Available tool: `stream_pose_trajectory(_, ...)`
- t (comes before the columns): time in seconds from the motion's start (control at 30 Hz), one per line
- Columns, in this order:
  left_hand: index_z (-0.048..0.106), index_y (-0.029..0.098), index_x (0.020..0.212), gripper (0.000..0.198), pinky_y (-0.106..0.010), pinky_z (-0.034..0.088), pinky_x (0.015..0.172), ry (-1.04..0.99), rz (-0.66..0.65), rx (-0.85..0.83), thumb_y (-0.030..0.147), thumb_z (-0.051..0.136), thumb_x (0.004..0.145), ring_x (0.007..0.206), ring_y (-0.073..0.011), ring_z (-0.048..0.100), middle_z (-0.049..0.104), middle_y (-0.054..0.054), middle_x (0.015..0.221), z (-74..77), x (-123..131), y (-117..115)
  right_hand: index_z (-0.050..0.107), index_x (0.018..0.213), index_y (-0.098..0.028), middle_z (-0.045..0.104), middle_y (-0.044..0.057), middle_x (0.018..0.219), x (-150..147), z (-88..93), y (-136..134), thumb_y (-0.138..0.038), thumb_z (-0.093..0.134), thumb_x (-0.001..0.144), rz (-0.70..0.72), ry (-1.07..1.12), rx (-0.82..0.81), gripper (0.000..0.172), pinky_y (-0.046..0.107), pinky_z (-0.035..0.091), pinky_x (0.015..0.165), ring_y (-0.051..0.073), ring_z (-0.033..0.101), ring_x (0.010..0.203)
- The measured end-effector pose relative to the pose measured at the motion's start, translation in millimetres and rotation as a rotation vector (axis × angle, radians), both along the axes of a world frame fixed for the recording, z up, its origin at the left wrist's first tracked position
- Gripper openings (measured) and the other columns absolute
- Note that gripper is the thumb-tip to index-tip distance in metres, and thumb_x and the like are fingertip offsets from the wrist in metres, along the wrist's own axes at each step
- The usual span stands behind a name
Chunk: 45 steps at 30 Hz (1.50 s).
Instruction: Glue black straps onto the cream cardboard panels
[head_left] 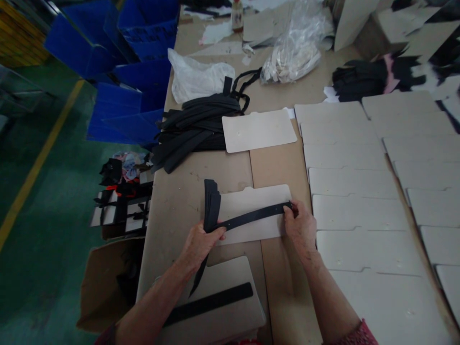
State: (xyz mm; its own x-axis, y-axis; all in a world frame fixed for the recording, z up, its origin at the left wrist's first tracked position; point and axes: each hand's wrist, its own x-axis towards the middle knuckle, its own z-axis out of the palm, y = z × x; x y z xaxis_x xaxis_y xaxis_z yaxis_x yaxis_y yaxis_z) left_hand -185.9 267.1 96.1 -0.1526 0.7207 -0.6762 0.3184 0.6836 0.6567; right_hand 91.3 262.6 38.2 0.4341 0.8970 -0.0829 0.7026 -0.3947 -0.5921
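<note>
A black strip (255, 216) is stretched between my two hands, just over a pale board (251, 196) with rounded corners. My left hand (203, 242) is closed on the strip's left end and on a bundle of black strips (212, 203) that fans upward and hangs down below the wrist. My right hand (300, 225) pinches the strip's right end near the board's right edge. Nearest to me, a stack of pale boards (230, 275) has a black strip (212, 304) lying across its top.
A pile of black strips (197, 127) and a single pale board (259, 130) lie farther back. Rows of overlapping pale boards (355, 182) cover the right side. Plastic bags (296, 43) sit at the back. Blue bins (125, 105) and an open carton (102, 282) stand left of the table.
</note>
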Motion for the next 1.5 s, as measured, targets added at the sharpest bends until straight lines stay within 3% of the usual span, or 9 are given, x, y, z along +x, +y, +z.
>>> stream_pose_trajectory(0.27,0.070,0.014,0.102,0.048,-0.024,0.033,0.049,-0.006,-0.031,0.012,0.046,0.073,0.065,0.047,-0.0112,0.047,0.068,0.000,0.061,0.7,1,1,0.065,0.112,-0.014,0.072,0.014,0.099,0,-3.3,0,-0.037,0.050,0.089,0.025,-0.032,0.034,0.035,0.038,0.048,0.077,0.026,0.065,0.086)
stream_pose_trajectory(0.6,0.067,0.015,0.104,0.049,-0.023,0.030,0.048,-0.091,0.026,-0.015,0.045,0.072,0.066,0.046,-0.0102,0.043,0.067,0.000,0.062,3.5,2,-1,0.062,0.113,-0.013,0.067,0.015,0.101,-7,2.4,2,-0.030,0.048,0.090,0.065,-0.124,0.037,0.032,0.039,0.048,0.078,0.027,0.061,0.088)
stream_pose_trajectory(0.8,0.071,0.018,0.100,0.034,-0.025,0.039,0.057,0.001,-0.119,0.037,0.038,0.065,0.074,0.056,-0.0139,0.055,0.066,0.002,0.060,12.4,-7,-12,0.064,0.109,-0.011,0.059,0.017,0.101,-1,-4.4,2,-0.031,0.052,0.085,0.083,-0.146,0.134,0.033,0.042,0.048,0.080,0.028,0.055,0.092)
stream_pose_trajectory(0.97,0.070,0.018,0.090,0.023,-0.024,0.043,0.060,0.142,-0.094,0.095,0.033,0.066,0.074,0.058,-0.0141,0.059,0.063,0.004,0.058,-4.6,-10,-5,0.066,0.104,-0.012,0.059,0.016,0.097,5,-10.1,1,-0.034,0.054,0.083,0.096,-0.136,0.132,0.033,0.043,0.048,0.080,0.028,0.056,0.088)
stream_pose_trajectory(1.17,0.068,0.018,0.086,0.016,-0.024,0.042,0.061,0.321,-0.112,0.129,0.027,0.068,0.073,0.066,-0.0151,0.061,0.066,0.000,0.070,-24.3,-7,13,0.067,0.102,-0.013,0.060,0.015,0.096,4,-7.6,1,-0.034,0.053,0.083,0.117,-0.146,0.132,0.032,0.042,0.048,0.079,0.028,0.056,0.087)
stream_pose_trajectory(1.5,0.067,0.019,0.084,0.013,-0.025,0.041,0.062,0.409,-0.166,0.098,0.025,0.068,0.073,0.069,-0.0166,0.062,0.068,-0.001,0.074,-29.0,-5,18,0.067,0.100,-0.014,0.061,0.014,0.095,4,-7.9,1,-0.034,0.055,0.082,0.106,-0.154,0.134,0.030,0.042,0.047,0.077,0.028,0.056,0.086)
